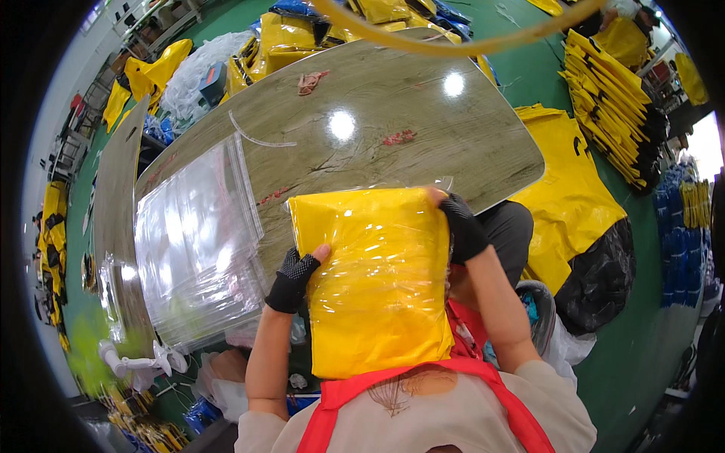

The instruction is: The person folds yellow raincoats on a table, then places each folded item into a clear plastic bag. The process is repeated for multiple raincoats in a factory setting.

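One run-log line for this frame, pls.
left hand: grips left edge of film-covered yellow bundle | right hand: grips its upper right corner | table: clear plastic bags, left side

My left hand [296, 278] grips the yellow packet [377, 279] at its nine o'clock edge, thumb on top; my right hand [462, 226] holds its one o'clock corner. Clear film covers the packet. From it, the table [408, 94] stretches away at twelve; on that, clear bags [198, 234] lie toward ten and a thin strip [260, 141] at eleven. A yellow sheet [566, 200] spreads at two.
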A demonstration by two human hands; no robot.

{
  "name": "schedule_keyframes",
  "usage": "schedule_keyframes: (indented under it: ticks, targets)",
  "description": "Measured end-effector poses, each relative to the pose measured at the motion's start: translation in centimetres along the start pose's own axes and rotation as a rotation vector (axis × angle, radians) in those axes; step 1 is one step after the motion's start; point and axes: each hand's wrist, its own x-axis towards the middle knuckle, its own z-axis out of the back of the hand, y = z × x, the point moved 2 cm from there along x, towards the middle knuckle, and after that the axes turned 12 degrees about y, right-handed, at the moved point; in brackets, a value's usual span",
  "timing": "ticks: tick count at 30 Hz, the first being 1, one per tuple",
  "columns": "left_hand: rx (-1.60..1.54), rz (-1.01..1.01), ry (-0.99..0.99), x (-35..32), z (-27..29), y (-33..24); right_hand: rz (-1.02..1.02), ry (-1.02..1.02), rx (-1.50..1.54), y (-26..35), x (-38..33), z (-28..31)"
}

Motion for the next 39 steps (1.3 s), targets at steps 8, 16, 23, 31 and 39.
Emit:
schedule_keyframes:
  ticks: [8,16,23,31,39]
  targets:
    - [-0.36,0.041,0.125,-10.7,-3.9,7.4,-0.036,0.297,-0.406,-6.8,-12.1,0.0]
    - [-0.155,0.07,0.052,-7.2,-1.7,5.5,-0.1,0.181,0.063,-3.6,-6.8,-0.7]
    - [0.089,-0.002,0.086,-10.2,-0.7,11.3,-0.357,0.297,-0.143,-10.3,-13.9,0.8]
    - [0.085,-0.026,-0.148,-4.2,0.8,6.1,-0.12,0.247,-0.128,-8.6,-9.1,3.3]
    - [-0.015,0.085,0.185,-13.9,-0.6,15.0,-0.077,-0.015,-0.262,-9.6,-19.2,-0.7]
